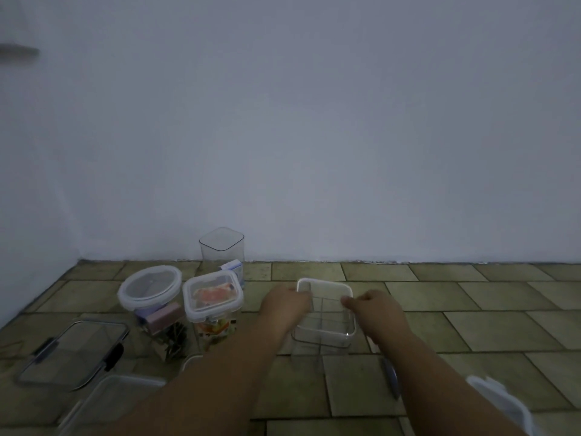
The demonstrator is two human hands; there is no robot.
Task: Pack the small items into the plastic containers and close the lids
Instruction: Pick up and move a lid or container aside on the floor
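A clear square plastic container [327, 309] without a lid stands on the tiled floor in front of me. My left hand [284, 305] grips its left rim and my right hand [374, 309] pinches its right rim. To the left stand a round lidded jar [151, 289] with small items inside and a square lidded container [213, 297] holding colourful packets. A tall container with no lid [221, 250] stands behind them by the wall, a small white box [234, 267] at its foot.
A flat lidded container with dark clips [72, 354] lies at the near left, another clear container [107, 401] below it. A white lid [500, 401] and a grey pen-like object [391, 377] lie near my right forearm. The wall runs close behind.
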